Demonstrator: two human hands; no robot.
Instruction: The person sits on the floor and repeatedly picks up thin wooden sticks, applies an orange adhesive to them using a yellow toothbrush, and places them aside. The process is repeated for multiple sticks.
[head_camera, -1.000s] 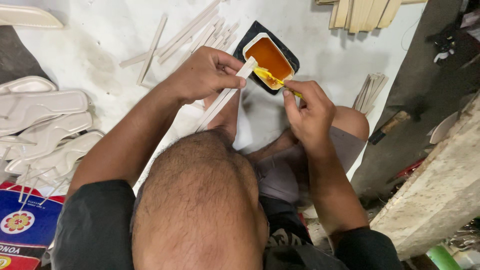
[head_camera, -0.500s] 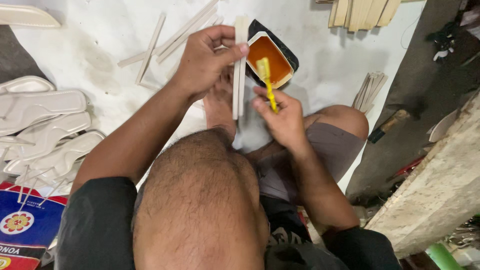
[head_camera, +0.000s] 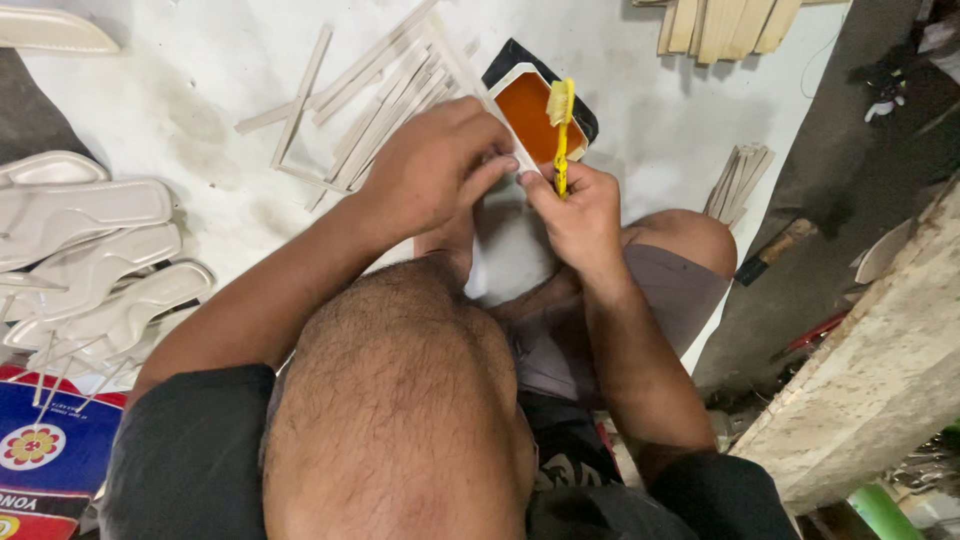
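Beside both hands (head_camera: 500, 180), a white tray (head_camera: 512, 84) holds orange glue (head_camera: 530, 115).

Yellow plastic brush (head_camera: 560, 120); glossy orange glue (head_camera: 537, 118); matt pale strips (head_camera: 385, 85).

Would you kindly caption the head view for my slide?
Left hand holds a strip; right hand holds a yellow brush.

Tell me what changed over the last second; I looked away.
The right hand lifted the yellow brush out of the orange glue tray, bristles now upright. The left hand swung its pale strip round. Both kept their grip; tray and soles stayed put.
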